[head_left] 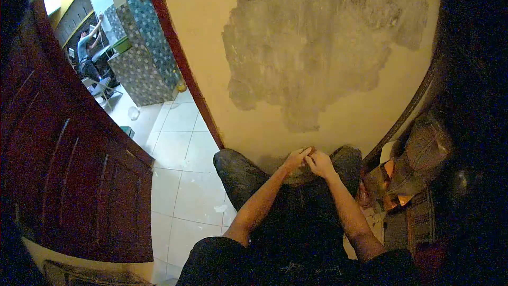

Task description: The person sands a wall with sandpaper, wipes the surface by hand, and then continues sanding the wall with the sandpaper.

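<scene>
My left hand [297,160] and my right hand [320,163] meet in front of my lap, between my bent knees. Their fingers are closed and touch each other at the tips. Whether something small is pinched between them is too blurred and small to make out. Dark trousers [238,172] cover my legs, and a black shirt [296,233] covers my body. Just beyond my hands stands a yellow wall [201,32] with a large grey bare patch [312,47].
A dark red panelled door [79,180] stands ajar at left, beside a white tiled floor [198,190]. Through the doorway, another person [84,47] has an arm raised near a folding chair [98,87]. Bags and boxes [402,180] are piled at my right.
</scene>
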### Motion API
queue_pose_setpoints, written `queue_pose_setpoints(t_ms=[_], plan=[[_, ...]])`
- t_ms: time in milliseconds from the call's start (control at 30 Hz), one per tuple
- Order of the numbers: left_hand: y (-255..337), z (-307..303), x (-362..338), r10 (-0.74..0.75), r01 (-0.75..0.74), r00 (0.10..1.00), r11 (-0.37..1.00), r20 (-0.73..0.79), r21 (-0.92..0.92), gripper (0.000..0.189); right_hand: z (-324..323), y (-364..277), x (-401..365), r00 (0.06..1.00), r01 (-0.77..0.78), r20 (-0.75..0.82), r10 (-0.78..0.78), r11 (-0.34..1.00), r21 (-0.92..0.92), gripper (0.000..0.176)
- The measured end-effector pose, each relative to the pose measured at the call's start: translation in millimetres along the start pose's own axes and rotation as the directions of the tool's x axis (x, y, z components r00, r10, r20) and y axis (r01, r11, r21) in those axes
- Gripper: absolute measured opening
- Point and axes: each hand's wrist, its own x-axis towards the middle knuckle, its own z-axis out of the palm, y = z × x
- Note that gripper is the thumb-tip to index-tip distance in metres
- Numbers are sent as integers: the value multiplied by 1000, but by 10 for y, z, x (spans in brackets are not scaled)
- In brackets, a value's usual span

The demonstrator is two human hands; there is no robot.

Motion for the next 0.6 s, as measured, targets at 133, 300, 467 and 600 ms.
queue_pose_setpoints(t_ms=[133, 300, 467, 600], plan=[[129, 31, -64, 158, -132, 982, 966, -101, 223, 48, -65, -81, 9, 993, -78, 79, 86, 993, -94, 35], [-179, 4, 206, -28, 27, 999, 999, -32, -38, 50, 25, -48, 3, 980, 66, -175, -95, 984, -165, 28], [-133, 67, 39, 398, -356, 914, 881, -81, 311, 52, 148, 80, -48, 990, -132, 25, 140, 972, -192, 28], [-154, 27, 137, -58, 58, 998, 998, 0, -34, 46, 186, 137, -49, 997, -72, 20, 72, 997, 12, 28]])
